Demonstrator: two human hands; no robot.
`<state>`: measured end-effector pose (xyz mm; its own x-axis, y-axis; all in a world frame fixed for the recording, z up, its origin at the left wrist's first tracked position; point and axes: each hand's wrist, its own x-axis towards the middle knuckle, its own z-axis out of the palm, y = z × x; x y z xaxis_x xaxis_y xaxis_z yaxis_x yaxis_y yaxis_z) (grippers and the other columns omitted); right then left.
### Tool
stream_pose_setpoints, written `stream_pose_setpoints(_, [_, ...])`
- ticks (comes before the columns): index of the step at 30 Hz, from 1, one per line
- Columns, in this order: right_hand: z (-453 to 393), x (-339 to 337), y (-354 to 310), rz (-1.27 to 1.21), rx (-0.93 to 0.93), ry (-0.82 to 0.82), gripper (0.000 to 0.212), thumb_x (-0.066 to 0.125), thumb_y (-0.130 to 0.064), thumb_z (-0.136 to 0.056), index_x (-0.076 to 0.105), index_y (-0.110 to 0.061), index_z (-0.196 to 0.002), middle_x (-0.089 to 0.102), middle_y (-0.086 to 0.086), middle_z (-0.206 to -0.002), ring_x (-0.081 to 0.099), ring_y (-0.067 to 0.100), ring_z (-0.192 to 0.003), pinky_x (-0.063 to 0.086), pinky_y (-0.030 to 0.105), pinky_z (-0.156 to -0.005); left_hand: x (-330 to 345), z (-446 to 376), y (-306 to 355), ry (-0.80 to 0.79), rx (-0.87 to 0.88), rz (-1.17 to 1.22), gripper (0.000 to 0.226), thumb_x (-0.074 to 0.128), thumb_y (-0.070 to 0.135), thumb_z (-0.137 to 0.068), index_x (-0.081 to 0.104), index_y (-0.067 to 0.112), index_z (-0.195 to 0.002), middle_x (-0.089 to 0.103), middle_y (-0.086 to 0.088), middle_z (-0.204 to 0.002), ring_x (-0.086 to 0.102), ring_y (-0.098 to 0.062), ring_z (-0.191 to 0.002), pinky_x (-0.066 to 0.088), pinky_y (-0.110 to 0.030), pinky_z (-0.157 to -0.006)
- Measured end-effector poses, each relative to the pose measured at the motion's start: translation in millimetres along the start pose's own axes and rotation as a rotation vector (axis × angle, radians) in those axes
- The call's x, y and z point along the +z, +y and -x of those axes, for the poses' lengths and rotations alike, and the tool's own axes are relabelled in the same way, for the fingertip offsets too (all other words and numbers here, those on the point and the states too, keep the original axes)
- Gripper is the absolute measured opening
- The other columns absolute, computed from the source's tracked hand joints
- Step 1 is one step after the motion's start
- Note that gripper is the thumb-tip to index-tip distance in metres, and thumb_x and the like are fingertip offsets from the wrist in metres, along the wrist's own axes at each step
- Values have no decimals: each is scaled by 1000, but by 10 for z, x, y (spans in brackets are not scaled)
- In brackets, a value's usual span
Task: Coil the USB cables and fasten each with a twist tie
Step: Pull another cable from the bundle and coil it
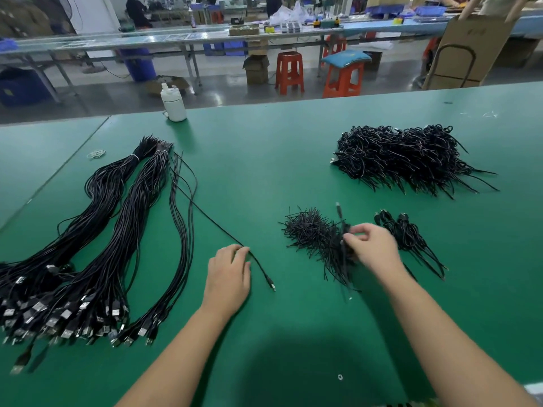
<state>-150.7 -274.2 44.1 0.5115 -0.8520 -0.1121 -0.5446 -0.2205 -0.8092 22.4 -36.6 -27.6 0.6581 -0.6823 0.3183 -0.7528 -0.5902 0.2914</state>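
Long bundles of uncoiled black USB cables [97, 245] lie on the left of the green table [264, 160]. My left hand [229, 274] pinches a single loose cable [258, 264] near its small plug end. My right hand [371, 245] grips a coiled cable [342, 221] over the heap of black twist ties [311, 235]; its connector sticks up above my fingers. A few finished coils [405, 233] lie just right of that hand. A big pile of tied coils [402, 157] sits at the far right.
A white bottle [173, 102] stands at the table's far edge. A rubber band [96, 154] lies at the back left. Beyond the table are red stools [289, 71], cardboard boxes and other workbenches with people.
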Motion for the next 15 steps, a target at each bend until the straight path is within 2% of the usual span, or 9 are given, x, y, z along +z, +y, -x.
stream_pose_setpoints(2, [-206, -183, 153, 168, 2, 95, 9, 64, -20, -93, 64, -19, -102, 64, -9, -79, 56, 2, -49, 41, 17, -42, 85, 42, -111, -50, -40, -58, 30, 57, 20, -96, 64, 11, -123, 60, -10, -127, 53, -28, -120, 42, -42, -97])
stream_pose_setpoints(6, [-546, -453, 430, 447, -22, 267, 7, 61, -18, -91, 65, -13, -93, 65, 3, -78, 59, 22, -70, 44, 28, -61, 142, 58, -133, -52, -18, -87, 28, 59, 19, -93, 65, 17, -121, 60, -11, -129, 53, -27, -120, 43, -43, -100])
stream_pose_setpoints(10, [-732, -574, 564, 612, -17, 274, 17, 64, -25, -93, 61, -10, -88, 61, 6, -72, 58, 28, -69, 51, 35, -63, 134, 70, -142, -42, -28, -67, 28, 60, 17, -92, 67, 15, -119, 61, -10, -128, 54, -25, -121, 43, -42, -102])
stream_pose_setpoints(15, [-699, -495, 574, 844, -171, 306, 18, 65, -26, -92, 64, -8, -91, 59, 8, -87, 54, 27, -83, 47, 34, -64, 155, 54, -148, -36, -32, -50, 28, 61, 17, -91, 68, 15, -118, 62, -8, -126, 54, -23, -121, 42, -41, -101])
